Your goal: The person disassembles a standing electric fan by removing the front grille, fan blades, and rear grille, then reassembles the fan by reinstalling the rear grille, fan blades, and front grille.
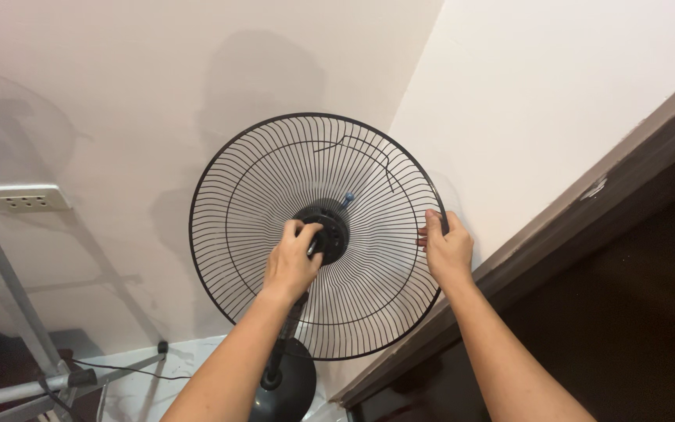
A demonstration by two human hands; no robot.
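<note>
The round black wire fan guard stands upright straight in front of me, face-on. My left hand pinches the black plastic hub ring at its centre; my right hand clasps the guard's right rim, level with the hub.

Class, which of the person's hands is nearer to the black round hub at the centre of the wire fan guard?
Left. The left hand grips the black round hub; the right hand holds the guard's outer rim, well apart.
</note>
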